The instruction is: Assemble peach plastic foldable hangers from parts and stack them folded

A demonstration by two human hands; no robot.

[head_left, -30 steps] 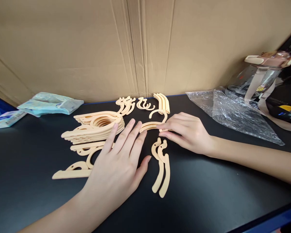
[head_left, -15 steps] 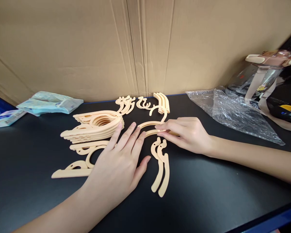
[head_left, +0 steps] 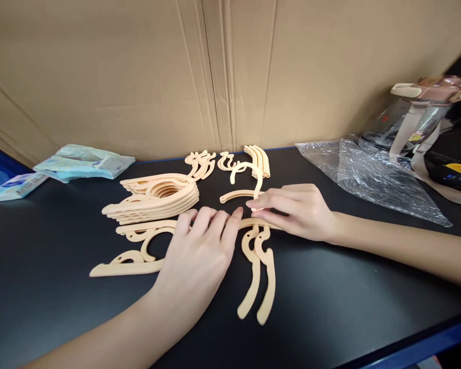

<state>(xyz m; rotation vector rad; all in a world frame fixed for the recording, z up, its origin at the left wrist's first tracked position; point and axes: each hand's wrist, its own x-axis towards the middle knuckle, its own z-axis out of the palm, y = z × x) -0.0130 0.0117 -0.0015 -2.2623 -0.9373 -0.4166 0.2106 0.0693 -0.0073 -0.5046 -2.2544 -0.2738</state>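
My right hand (head_left: 299, 210) pinches the lower end of a cream plastic hanger hook (head_left: 259, 185), whose curve points up and left. My left hand (head_left: 202, 251) has its fingers bent down at the left end of a curved cream hanger bar (head_left: 256, 222); its thumb is hidden. That bar runs rightward below my right fingertips, across the tops of two S-shaped hanger arms (head_left: 267, 287) lying side by side. Another curved bar (head_left: 236, 195) lies just behind. Left of my left hand are a folded hanger (head_left: 125, 269) and a stack of folded hangers (head_left: 157, 207).
Small hooked pieces (head_left: 202, 164) and several stacked curved bars (head_left: 258, 161) lie at the back of the black table. A tissue pack (head_left: 84, 163) is at left. Clear plastic wrap (head_left: 372, 179) and a strapped bottle (head_left: 422, 113) stand right, before a cardboard wall (head_left: 138, 77).
My left hand has gone from flat, stretched fingers to bent ones. The nearer curved bar has moved toward me, onto the S-shaped arms. My right hand keeps the hook, which shows more upright.
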